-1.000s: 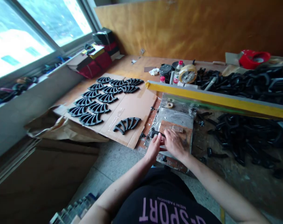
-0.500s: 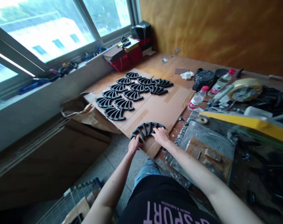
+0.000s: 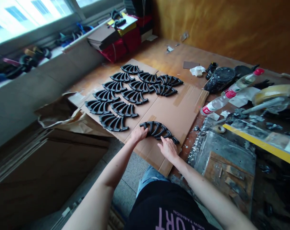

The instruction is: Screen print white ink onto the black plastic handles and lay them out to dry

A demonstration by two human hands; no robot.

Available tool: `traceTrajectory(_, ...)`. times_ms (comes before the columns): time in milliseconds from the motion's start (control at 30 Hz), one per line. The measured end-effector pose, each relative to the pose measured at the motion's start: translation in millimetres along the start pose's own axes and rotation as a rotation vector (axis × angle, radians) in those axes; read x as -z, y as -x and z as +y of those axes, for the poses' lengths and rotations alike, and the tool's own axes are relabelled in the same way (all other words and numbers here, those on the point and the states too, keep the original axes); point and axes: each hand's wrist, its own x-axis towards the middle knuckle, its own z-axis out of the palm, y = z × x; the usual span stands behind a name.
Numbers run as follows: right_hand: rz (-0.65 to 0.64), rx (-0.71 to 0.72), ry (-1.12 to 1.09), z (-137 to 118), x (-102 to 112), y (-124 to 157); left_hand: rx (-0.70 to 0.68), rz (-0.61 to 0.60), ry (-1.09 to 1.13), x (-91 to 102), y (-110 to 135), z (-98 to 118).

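A black ribbed arc-shaped moulded piece (image 3: 158, 130) lies at the front edge of the large cardboard sheet (image 3: 173, 111). My left hand (image 3: 138, 134) is shut on its left end. My right hand (image 3: 168, 148) lies just below its right half, with fingers spread and the fingertips at its lower edge. Several similar black pieces (image 3: 134, 96) lie in neat rows further back on the cardboard. The part of the piece under my left fingers is hidden.
The cardboard rests on a wooden bench (image 3: 173, 56). To the right stand a plastic bottle (image 3: 214, 104), a tape roll (image 3: 271, 94) and a scarred metal plate (image 3: 221, 156) with wooden pieces. Brown paper (image 3: 68, 118) hangs at the bench's left edge.
My hands have left the metal plate and now sit on the arc-shaped piece, which has moved up the cardboard and turned flatter. The view has swung left.
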Motion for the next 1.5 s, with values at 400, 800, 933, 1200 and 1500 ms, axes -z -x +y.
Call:
traceTrajectory(400,0.106,0.061,-0.116,9,-15,0,-0.279,0.406,0.086,-60.8,48,46)
traceTrajectory(800,0.203,0.075,-0.176,19,-37,-1,-0.675,0.241,0.005,40.0,-139,47)
traceTrajectory(933,0.169,0.034,-0.210,18,-40,-3,-0.478,0.259,0.015,46.7,-163,51)
traceTrajectory(1200,0.094,0.013,-0.298,6,-12,6,-0.292,0.474,0.052,14.3,-132,67)
traceTrajectory(1500,0.405,0.025,-0.469,80,32,62,-0.273,0.582,0.196,-21.3,-112,65)
